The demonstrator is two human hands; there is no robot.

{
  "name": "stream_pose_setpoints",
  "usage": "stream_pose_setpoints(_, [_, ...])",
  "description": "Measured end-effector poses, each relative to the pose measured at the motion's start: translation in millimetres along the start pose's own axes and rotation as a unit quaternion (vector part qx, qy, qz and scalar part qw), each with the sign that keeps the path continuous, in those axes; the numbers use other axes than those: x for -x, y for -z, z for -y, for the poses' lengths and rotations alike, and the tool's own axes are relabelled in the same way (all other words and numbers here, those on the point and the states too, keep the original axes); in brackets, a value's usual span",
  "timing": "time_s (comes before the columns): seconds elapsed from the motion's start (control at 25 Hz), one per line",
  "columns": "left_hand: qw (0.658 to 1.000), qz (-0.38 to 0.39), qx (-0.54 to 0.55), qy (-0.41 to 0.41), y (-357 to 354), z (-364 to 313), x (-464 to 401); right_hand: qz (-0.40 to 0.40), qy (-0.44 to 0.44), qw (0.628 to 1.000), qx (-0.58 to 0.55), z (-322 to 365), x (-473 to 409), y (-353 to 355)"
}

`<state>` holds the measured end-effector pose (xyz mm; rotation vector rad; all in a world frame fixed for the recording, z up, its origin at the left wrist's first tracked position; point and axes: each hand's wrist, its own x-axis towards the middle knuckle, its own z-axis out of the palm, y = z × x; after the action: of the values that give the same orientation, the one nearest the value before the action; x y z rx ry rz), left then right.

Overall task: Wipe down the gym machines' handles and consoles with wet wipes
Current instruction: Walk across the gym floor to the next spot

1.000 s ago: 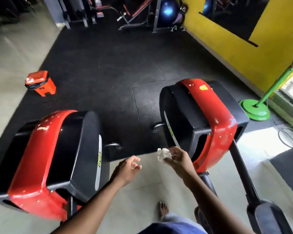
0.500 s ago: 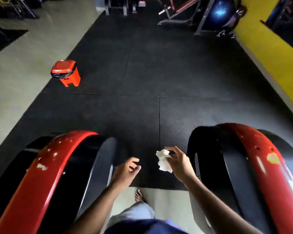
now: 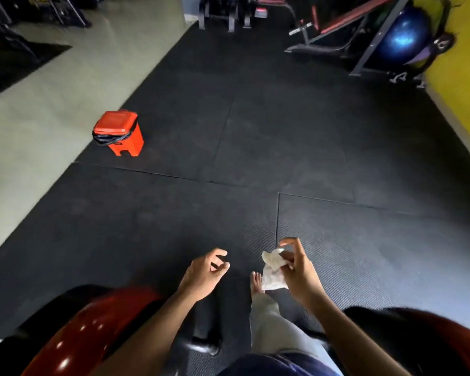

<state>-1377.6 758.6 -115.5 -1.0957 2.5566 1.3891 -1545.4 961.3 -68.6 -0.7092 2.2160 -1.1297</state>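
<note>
I see two red and black machine covers at the very bottom, one on the left (image 3: 92,329) and one on the right (image 3: 432,340). They are blurry. Between them is a leg in light trousers with a bare foot (image 3: 256,280) on the black mat (image 3: 255,158).

Just past the covers are my two hands, held in the air over the mat. My left hand (image 3: 204,275) holds nothing. Its fingers are loosely bent and a little apart. My right hand (image 3: 299,270) is just to the right of it, not touching it. It pinches a crumpled white wipe (image 3: 273,272) between thumb and fingers. The wipe hangs down from the fingers, right above the foot. It touches no machine.

Farther out from my hands, to the left, an orange bin (image 3: 118,132) with a shut lid and a black bag liner stands near the edge of the mat. Beside it, the floor (image 3: 52,104) is pale.

Far past the bin, at the top right, there is a weight bench (image 3: 345,25), a blue ball (image 3: 403,36) and a yellow wall (image 3: 461,63).
</note>
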Motion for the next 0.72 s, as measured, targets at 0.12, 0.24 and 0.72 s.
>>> stream_pose_setpoints(0.12, [0.999,0.014,-0.026,0.023,33.7,-4.8,-86.7,0.031,0.022,0.999,0.024,27.9,-124.1,-2.5])
stream_pose_setpoints(0.24, [0.998,-0.005,-0.035,0.054,93.3,-10.7,-146.2,0.091,0.050,0.992,0.065,75.2,-222.5,-13.9])
stream_pose_setpoints(0.72, [0.969,-0.130,0.077,0.196,347.2,123.4,-355.1,0.264,0.155,0.945,0.115,292.2,-557.5,-229.9])
